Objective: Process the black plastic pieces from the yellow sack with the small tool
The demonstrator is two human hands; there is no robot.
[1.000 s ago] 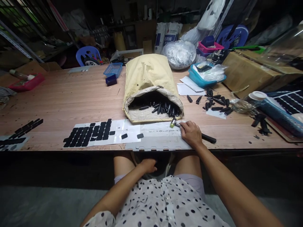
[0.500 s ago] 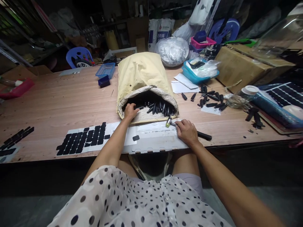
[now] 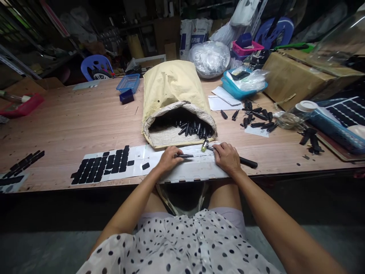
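Note:
My left hand (image 3: 170,159) is closed on a slim black handle-like piece (image 3: 186,156), held level just above a white sheet (image 3: 159,156). My right hand (image 3: 227,156) grips a small hammer (image 3: 248,162) around its black handle. The shiny head with a yellowish face points left, close to the bag's mouth. In front of both hands lies a cream woven bag (image 3: 173,80), its opening towards me. Several black pieces (image 3: 196,128) of the same slim sort are heaped inside, mostly on the right. A grey-white board (image 3: 196,171) lies under the hands along the table edge.
Rows of black stickers (image 3: 98,165) lie on a sheet to the left, with one loose sticker (image 3: 145,166) nearer. Further black pieces (image 3: 258,118) are scattered at right. Behind them stand a turquoise basket (image 3: 242,87) and a cardboard box (image 3: 299,78). Blue baskets (image 3: 127,83) sit back left.
My left hand has come out of the bag's mouth towards me, bringing a slim black piece over the board. My right hand keeps hold of the hammer in about the same place.

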